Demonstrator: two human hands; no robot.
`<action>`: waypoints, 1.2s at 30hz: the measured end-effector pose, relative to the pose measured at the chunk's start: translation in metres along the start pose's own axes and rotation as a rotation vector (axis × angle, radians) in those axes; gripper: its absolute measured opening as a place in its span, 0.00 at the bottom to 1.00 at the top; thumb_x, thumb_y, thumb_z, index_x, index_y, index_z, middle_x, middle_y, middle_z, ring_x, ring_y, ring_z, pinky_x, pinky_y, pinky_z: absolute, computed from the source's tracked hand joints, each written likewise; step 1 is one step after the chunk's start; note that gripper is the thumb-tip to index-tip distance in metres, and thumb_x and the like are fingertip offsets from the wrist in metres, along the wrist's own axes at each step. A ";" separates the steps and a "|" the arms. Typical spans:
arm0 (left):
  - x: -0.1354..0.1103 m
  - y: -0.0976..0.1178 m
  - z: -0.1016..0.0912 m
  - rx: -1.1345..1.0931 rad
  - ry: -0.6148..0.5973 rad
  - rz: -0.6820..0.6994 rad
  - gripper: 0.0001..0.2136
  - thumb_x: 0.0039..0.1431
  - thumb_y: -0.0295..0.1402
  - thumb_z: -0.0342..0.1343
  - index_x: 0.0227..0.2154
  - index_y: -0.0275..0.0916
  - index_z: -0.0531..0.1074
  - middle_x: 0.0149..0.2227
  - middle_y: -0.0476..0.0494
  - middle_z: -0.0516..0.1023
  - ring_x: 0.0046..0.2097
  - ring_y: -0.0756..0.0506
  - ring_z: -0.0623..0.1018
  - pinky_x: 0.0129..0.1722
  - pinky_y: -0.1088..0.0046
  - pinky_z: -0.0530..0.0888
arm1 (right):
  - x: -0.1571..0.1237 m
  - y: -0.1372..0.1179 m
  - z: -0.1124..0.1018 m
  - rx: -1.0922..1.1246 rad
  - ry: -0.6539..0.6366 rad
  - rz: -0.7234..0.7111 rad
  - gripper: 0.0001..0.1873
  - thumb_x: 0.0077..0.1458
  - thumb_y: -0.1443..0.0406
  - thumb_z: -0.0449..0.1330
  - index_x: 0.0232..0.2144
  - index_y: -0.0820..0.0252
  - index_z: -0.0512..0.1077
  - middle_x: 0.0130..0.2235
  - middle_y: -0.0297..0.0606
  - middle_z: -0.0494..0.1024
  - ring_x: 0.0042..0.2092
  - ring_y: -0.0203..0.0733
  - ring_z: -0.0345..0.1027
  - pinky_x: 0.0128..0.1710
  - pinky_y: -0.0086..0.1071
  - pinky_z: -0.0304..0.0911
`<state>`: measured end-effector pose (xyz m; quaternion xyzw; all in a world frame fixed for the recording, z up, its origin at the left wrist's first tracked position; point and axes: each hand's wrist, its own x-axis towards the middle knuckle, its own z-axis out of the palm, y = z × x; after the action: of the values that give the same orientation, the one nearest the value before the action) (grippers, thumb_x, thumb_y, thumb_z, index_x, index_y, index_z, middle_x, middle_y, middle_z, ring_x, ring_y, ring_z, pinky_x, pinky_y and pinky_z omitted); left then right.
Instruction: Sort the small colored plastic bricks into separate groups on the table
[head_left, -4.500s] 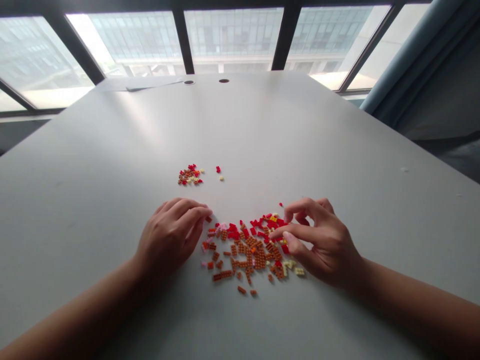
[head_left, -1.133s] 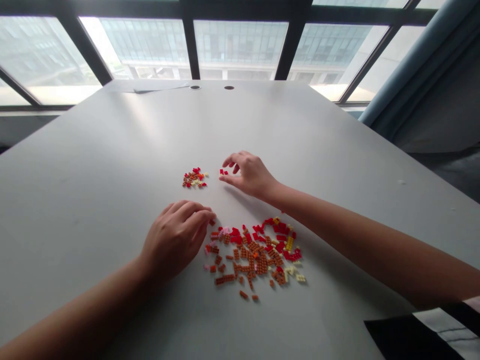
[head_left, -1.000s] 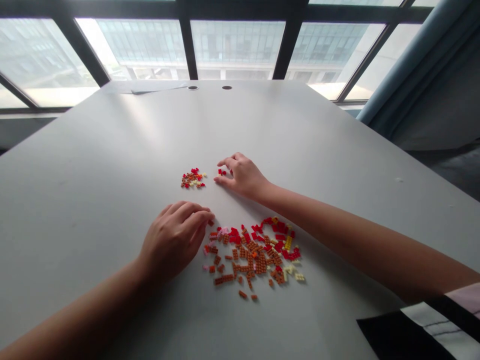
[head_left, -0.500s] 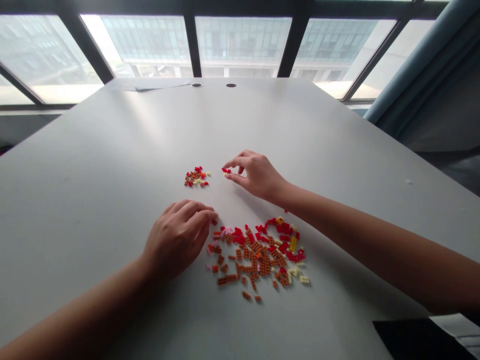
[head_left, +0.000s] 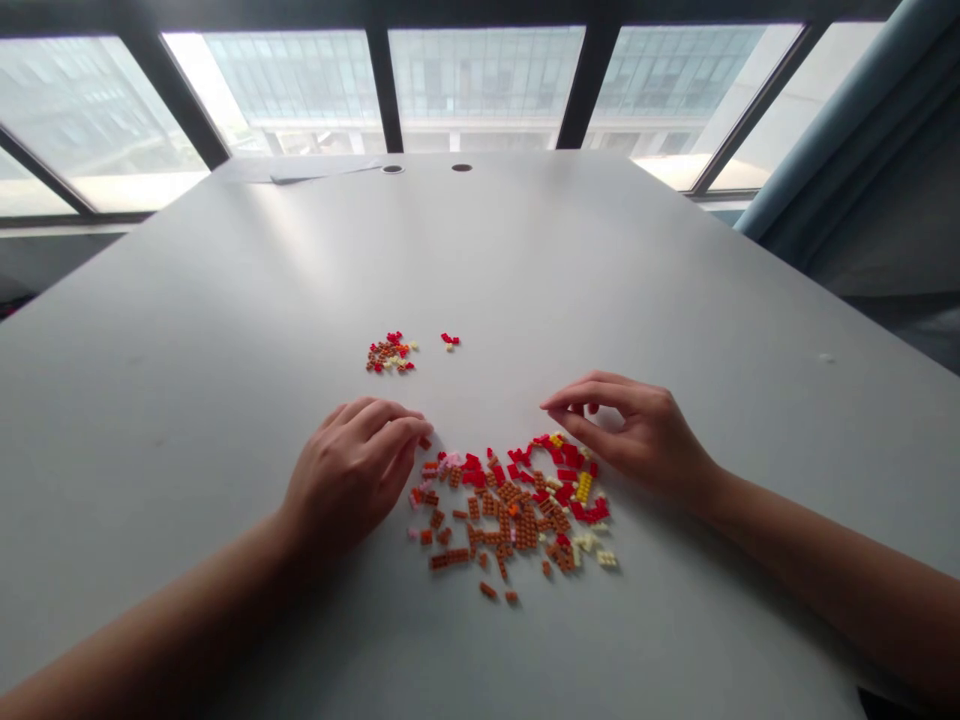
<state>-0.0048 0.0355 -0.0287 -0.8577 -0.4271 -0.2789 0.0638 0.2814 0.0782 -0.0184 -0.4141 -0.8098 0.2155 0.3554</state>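
Observation:
A loose pile of toy building bricks [head_left: 525, 522] in brown, red, pink, yellow and cream lies in front of me. At its upper left edge my left hand [head_left: 360, 470] rests with fingers curled, closed on a small brown brick [head_left: 426, 441] at the fingertips. Just above the pile's upper right edge is my right hand [head_left: 637, 430], thumb and forefinger pinched together. Whatever may be between those fingertips is hidden. Farther off sit a small heap of tiny bricks [head_left: 390, 353] and, to its right, a little group of red and cream pieces [head_left: 450, 341].
The white table [head_left: 225, 300] stretches away to the windows. Sheets of paper [head_left: 322, 172] and two round cable holes [head_left: 461, 168] are at its far end. A blue curtain [head_left: 840, 170] hangs on the right.
My right hand has come back toward me and to the right, leaving the little group of red and cream pieces on the table. My left hand has barely moved.

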 end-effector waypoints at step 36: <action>-0.003 -0.001 0.001 -0.036 0.021 0.001 0.07 0.62 0.25 0.52 0.39 0.37 0.74 0.43 0.42 0.82 0.47 0.43 0.79 0.47 0.63 0.79 | -0.001 0.013 0.005 -0.186 -0.117 -0.132 0.13 0.62 0.59 0.56 0.42 0.55 0.79 0.48 0.43 0.80 0.50 0.49 0.74 0.53 0.47 0.67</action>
<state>-0.0064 0.0345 -0.0314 -0.8561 -0.4207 -0.2954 0.0529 0.2847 0.0844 -0.0298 -0.3778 -0.8712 0.1393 0.2809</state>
